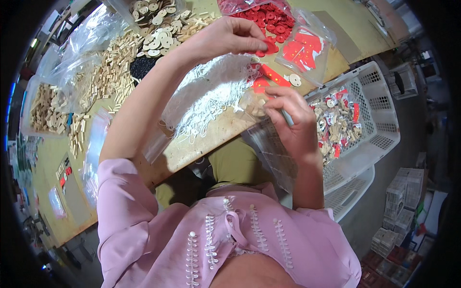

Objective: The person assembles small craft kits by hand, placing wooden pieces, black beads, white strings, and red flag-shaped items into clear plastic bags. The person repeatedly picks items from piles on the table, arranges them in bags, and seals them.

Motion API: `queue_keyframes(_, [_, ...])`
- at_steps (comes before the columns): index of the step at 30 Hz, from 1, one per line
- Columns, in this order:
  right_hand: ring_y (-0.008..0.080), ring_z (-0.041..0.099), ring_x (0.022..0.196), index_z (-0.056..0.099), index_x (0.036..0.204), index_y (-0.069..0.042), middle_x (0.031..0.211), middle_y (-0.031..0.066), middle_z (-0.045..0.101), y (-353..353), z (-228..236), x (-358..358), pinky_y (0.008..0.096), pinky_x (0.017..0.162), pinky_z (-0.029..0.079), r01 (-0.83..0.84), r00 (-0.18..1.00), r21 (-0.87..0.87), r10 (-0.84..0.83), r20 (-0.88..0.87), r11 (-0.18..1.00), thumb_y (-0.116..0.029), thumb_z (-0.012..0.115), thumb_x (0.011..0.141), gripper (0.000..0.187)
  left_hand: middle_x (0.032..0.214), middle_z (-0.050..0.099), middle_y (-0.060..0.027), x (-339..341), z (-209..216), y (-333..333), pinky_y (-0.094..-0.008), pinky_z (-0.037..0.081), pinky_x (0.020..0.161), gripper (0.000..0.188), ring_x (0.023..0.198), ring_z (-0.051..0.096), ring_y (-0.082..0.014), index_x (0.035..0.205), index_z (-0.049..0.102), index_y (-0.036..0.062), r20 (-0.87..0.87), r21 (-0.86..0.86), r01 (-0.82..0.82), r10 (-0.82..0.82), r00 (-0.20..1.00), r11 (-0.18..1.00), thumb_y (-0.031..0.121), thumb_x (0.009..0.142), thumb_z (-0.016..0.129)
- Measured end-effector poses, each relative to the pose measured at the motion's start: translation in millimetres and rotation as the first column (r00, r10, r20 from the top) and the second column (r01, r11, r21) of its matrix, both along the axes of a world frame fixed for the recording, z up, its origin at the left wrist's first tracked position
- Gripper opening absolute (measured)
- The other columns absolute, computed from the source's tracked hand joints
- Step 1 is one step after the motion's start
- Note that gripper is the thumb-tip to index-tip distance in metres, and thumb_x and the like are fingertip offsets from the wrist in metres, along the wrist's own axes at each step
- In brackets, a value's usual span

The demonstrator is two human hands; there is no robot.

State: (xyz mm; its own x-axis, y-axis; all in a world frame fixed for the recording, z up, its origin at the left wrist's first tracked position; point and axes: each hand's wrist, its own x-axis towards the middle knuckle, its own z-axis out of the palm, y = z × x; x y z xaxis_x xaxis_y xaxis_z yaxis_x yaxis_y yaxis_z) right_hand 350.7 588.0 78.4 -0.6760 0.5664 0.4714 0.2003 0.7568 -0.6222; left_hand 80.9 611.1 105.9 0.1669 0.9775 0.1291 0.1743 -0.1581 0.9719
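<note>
My left hand (228, 37) reaches across the table with thumb and fingers pinched on a red disc (271, 46). Just beyond it lies a heap of red discs (281, 21). Closer to me, my right hand (295, 117) grips a small clear bag (249, 106) by its edge, with pale wooden pieces inside. Red flag pieces with yellow stars (273, 75) and a pale wooden disc (293, 80) lie beyond the right hand. White looped strings (201, 101) spread in a pile beneath my left forearm.
Wooden discs (163, 38) and small wooden blocks (115, 62) are heaped at the far left. A bag of red cards (302, 50) lies at the back right. A white perforated basket (379, 108) with filled bags (336, 127) stands right of the table.
</note>
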Motion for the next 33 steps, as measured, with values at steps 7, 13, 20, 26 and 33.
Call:
queue_keyframes(7, [0.0338,0.069,0.102,0.069,0.097,0.001,0.112,0.0174,0.068,-6.8,7.3,-18.1,0.0402,0.086,0.056,-0.114,0.992,-0.02,0.113,-0.058,0.993,0.003,0.072,0.085,0.012,0.093,0.072,-0.0023,16.6,31.6,-86.1,-0.0274,0.053,0.073,0.015,0.083,0.064,-0.0085,0.105,0.075,0.0021,-0.521,0.181,0.004,0.092,0.849,0.984,0.011,0.093,0.077])
queue_keyframes(13, [0.0299,0.069,0.101,0.07,0.096,0.001,0.112,0.0153,0.068,-25.3,20.7,-32.2,0.0364,0.084,0.056,-0.229,0.973,-0.073,0.229,0.0,0.971,0.004,0.071,0.085,0.012,0.09,0.07,-0.0004,27.8,12.1,-113.9,-0.0255,0.054,0.073,0.023,0.083,0.064,-0.0066,0.113,0.07,0.0036,-0.167,0.386,-0.221,0.304,0.938,0.896,0.01,0.092,0.078])
queue_keyframes(20, [0.0251,0.069,0.105,0.072,0.1,-0.001,0.115,0.0113,0.069,-41.3,26.1,-43.5,0.0341,0.086,0.056,-0.346,0.935,-0.404,0.279,-0.218,0.847,0.004,0.069,0.089,0.013,0.123,0.068,-0.0071,1.7,2.0,-163.7,-0.0327,0.052,0.097,0.041,0.11,0.064,-0.0151,0.131,0.066,0.0041,0.036,0.238,-0.302,0.303,0.952,0.923,0.011,0.092,0.075])
queue_keyframes(26, [0.0287,0.07,0.101,0.069,0.095,0.0,0.11,0.0138,0.07,-46.6,15.1,-67.2,0.0375,0.084,0.056,-0.31,0.951,0.042,0.309,0.029,0.95,0.003,0.07,0.087,0.009,0.145,0.056,-0.0131,14.7,-52.8,-219.0,-0.0424,0.047,0.11,0.093,0.129,0.057,-0.0258,0.154,0.043,0.0083,-0.204,-0.065,-0.352,0.333,0.921,0.934,0.032,0.077,0.09])
queue_keyframes(33, [0.0267,0.068,0.108,0.071,0.098,-0.002,0.116,0.0119,0.07,-64.1,9.6,-68.9,0.0365,0.094,0.053,-0.396,0.912,-0.062,0.4,0.089,0.916,0.004,0.07,0.087,0.012,0.125,0.064,-0.0117,14.7,-62.5,-238.6,-0.0416,0.049,0.1,0.048,0.118,0.059,-0.0306,0.122,0.07,0.0162,-0.249,0.558,-0.399,0.606,0.756,0.727,0.027,0.078,0.086])
